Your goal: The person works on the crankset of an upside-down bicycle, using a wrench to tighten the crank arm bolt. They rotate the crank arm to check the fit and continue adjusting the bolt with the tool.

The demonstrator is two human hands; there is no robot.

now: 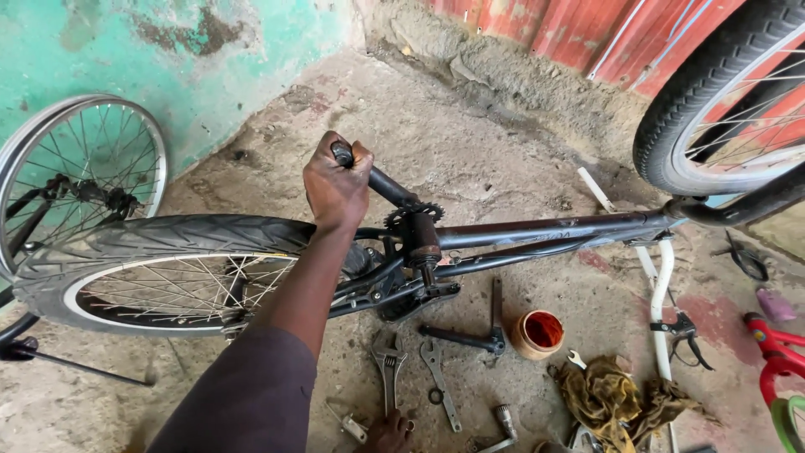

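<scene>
- Nearest the camera, at the bottom edge, a hand [390, 432] rests low on the floor [503, 151] beside an adjustable wrench [388, 369]; only its knuckles show, so I cannot tell whether it grips anything, and it seems to be the right hand
- Left hand [337, 186] is closed tight round the end of the crank arm [381, 180], its dark sleeve [243, 403] running back toward the camera
- Crank arm rises from the small chainring [412, 215] at the middle of the bicycle frame [545, 231], which lies across the scene with the rear wheel [168, 277] on the left
- To work the crank well, I judge the grip should stay at the far end for leverage, with the push square to the arm and the frame kept from rolling
- Near the frame on the floor lie a spanner [439, 382], a dark socket wrench [470, 338], an orange tub [537, 333] and a dirty rag [616, 398]
- Bottom bracket detail is dark and hard to read
- Far-right tyre [713, 92] and left rim [84, 168] are cut off by the edges
</scene>
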